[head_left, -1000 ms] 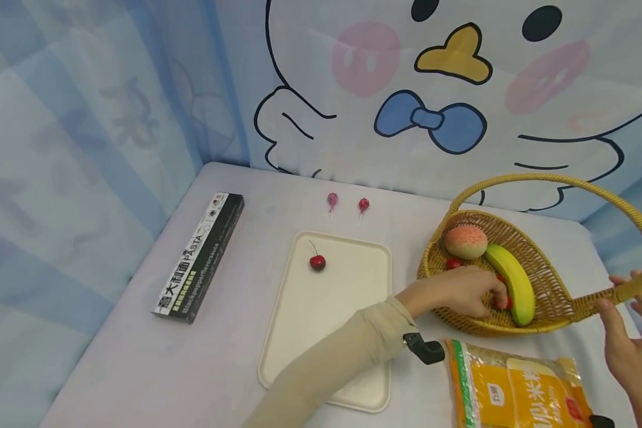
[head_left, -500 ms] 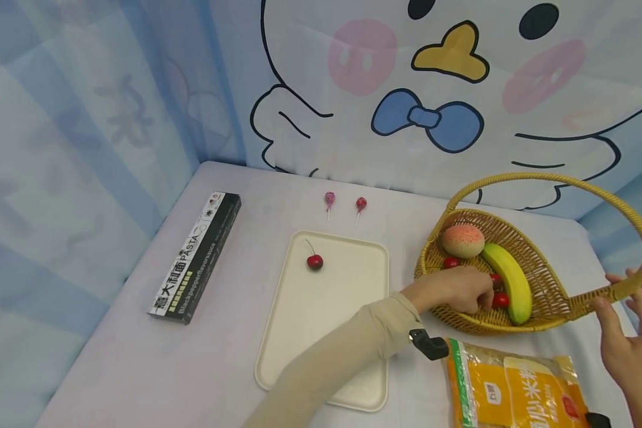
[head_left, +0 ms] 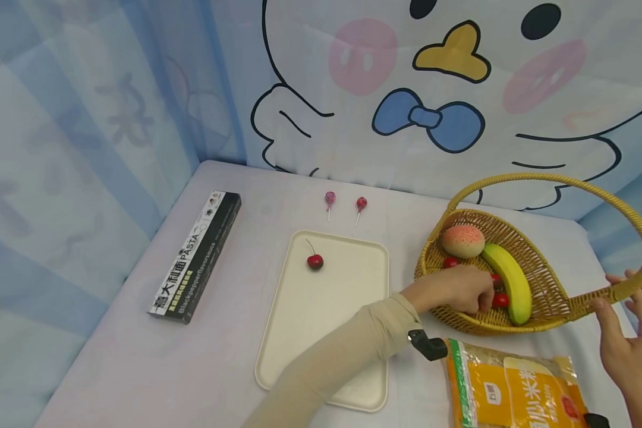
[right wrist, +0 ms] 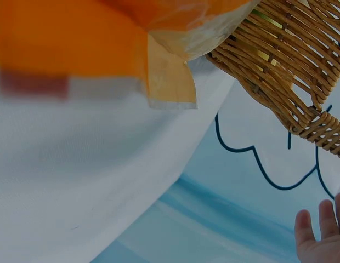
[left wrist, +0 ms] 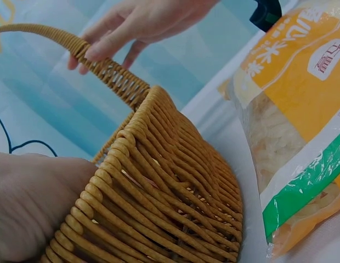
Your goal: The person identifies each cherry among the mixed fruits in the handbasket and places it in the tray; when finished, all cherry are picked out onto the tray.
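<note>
"PASTA" and "Blackpepperflavorsauce" on the black box (head_left: pixel 197 255) — Chinese characters beside them, and on the orange bag (head_left: pixel 519 389)

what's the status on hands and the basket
Left hand inside basket, fingers curled at a red cherry beside the banana; grip hidden. Right hand steadies the handle, fingers relaxed. Rice bag lies in front.
</note>
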The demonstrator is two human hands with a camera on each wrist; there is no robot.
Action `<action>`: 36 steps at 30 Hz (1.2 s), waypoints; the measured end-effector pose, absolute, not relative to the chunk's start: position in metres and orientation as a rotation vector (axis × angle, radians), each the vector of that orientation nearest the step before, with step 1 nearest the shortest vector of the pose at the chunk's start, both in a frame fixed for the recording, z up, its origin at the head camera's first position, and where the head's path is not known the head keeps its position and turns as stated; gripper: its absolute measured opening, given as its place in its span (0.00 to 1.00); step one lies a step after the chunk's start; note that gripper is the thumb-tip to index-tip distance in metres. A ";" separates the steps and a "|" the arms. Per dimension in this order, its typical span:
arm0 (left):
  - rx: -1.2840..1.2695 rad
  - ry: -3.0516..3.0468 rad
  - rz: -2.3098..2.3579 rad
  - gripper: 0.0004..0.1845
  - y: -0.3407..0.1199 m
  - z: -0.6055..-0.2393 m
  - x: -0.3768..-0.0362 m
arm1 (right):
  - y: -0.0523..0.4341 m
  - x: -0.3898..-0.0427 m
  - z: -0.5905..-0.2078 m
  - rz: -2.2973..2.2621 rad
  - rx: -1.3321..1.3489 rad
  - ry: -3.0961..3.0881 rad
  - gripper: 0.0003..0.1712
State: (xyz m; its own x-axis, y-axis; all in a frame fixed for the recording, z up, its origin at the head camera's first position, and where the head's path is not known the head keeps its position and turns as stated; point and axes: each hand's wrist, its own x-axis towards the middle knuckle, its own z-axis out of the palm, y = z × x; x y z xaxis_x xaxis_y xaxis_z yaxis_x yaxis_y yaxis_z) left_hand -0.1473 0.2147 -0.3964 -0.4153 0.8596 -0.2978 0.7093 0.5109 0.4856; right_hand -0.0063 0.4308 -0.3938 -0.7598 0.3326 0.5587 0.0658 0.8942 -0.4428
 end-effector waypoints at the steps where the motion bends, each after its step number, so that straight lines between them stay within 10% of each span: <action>1: 1.288 2.247 0.397 0.13 0.214 -0.396 -0.148 | 0.431 -0.006 -0.394 0.530 -0.281 -2.395 0.25; 36: 1.336 2.300 0.890 0.13 0.180 -0.381 -0.160 | 0.430 -0.006 -0.396 0.528 -0.306 -2.392 0.25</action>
